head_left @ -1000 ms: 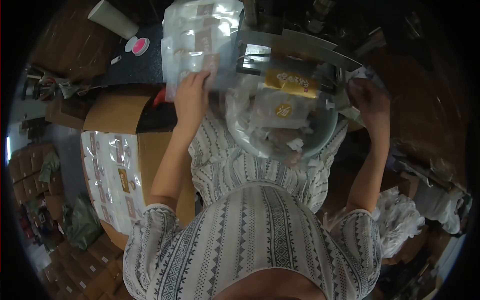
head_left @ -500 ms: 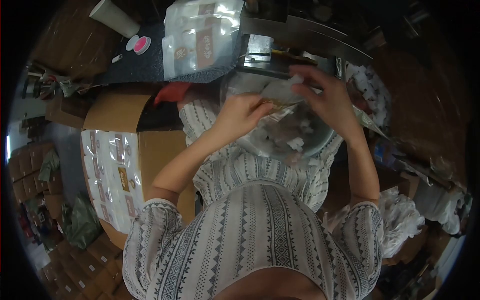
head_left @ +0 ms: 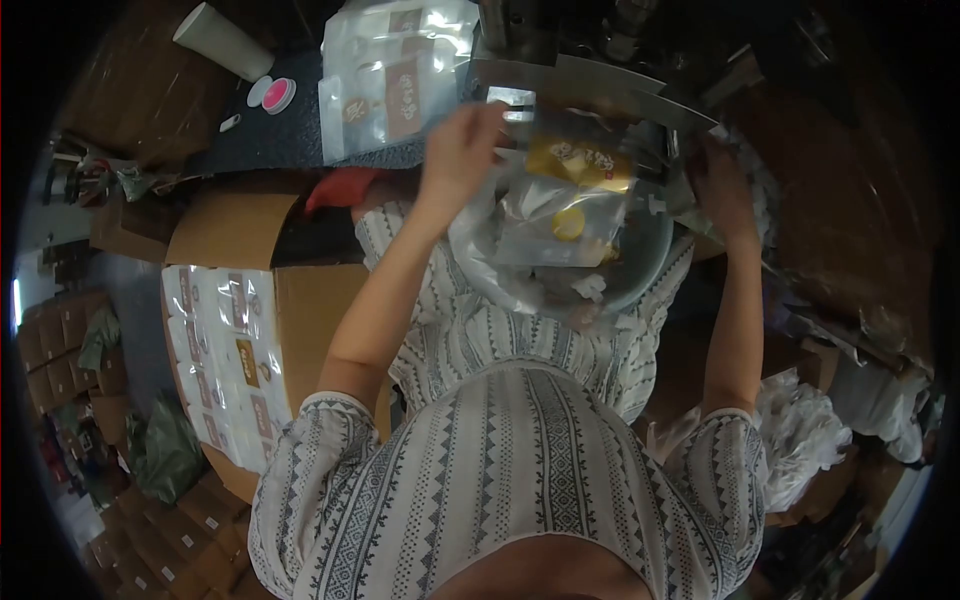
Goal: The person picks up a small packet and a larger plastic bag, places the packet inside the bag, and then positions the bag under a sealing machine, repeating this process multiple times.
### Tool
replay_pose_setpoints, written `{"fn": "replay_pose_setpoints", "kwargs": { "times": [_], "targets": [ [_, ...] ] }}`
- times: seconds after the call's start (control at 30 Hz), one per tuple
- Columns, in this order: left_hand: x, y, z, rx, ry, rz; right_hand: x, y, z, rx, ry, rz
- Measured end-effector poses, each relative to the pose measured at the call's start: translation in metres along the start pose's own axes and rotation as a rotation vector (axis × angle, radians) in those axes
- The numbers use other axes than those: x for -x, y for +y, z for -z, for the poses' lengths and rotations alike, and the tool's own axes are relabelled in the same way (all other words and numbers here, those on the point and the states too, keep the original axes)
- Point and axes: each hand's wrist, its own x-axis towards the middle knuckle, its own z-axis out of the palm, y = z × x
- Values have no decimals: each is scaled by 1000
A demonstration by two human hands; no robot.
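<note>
Left hand point(head_left: 463, 155): fingers loosely curled right now, tips blurred, just beside the small silver metal plate point(head_left: 512, 102); no telling whether pinching anything.
Right hand point(head_left: 718, 180): over on the other side, dim and smeared, near pale crumpled scraps point(head_left: 757, 165); spread or pinching, impossible to say.
Clear plastic bag with gold printed band point(head_left: 565, 205): there, between both hands, just below the long grey metal bar point(head_left: 620, 85) and over the pale round basin point(head_left: 657, 270); round yellow mark showing beneath the band.
Handling: likely thin and slippery, so best taken lightly by the corners, smoothed flat, kept square to the bar, fingertips well off the metal edge.
Stack of clear bags with brown printed panels point(head_left: 400, 85): on the dark desk point(head_left: 290, 145), glinting, within easy reach of the left hand; probably best lifted singly.
Open brown cardboard box point(head_left: 228, 228): down at left, packed with white labelled packets point(head_left: 215, 345).
</note>
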Motion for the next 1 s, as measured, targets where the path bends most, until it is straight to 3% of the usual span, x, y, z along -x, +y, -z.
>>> {"fn": "replay_pose_setpoints", "kwargs": {
  "times": [0.03,0.07,0.13,0.17,0.23,0.27,0.33,0.37,0.43,0.47,0.53,0.57,0.63,0.77,0.83,0.87,0.93,1.0],
  "targets": [
    [-2,-10,15,-362,318,-315,3,-2,2,-51,-30,-73],
    [0,-28,25,-362,315,-312,6,-4,6,-50,-32,-76],
    [4,-57,42,-1355,581,-726,10,-11,17,2,-76,-91],
    [9,-61,50,-1360,584,-726,12,-19,25,-1,-75,-88],
    [28,-54,59,-1015,361,-626,17,-39,45,-154,-138,-281],
    [40,-49,60,-1013,352,-622,21,-49,52,-153,-144,-289],
    [57,-29,63,-905,403,-293,20,-74,57,-403,-199,-169],
    [64,-20,59,-904,404,-290,18,-89,52,-402,-201,-168],
    [72,-3,44,-824,411,-412,17,-116,38,-519,-191,90],
    [75,4,41,-826,412,-414,16,-121,30,-521,-189,91],
    [79,14,37,-740,345,-486,10,-127,16,-400,-72,450],
    [79,16,34,-742,347,-487,10,-130,15,-401,-70,453],
    [78,17,26,-628,148,-570,12,-135,17,-490,-226,490],
    [72,5,-3,-420,-52,-458,12,-119,19,-580,-362,311],
    [57,4,-17,-203,-202,-17,10,-108,21,-662,-329,-2],
    [45,3,-20,-201,-200,-18,11,-102,24,-661,-330,0],
    [17,2,-26,53,-305,251,11,-88,33,-404,-202,-20],
    [3,4,-35,208,-275,309,13,-69,42,-294,-240,-105]
  ]
}}
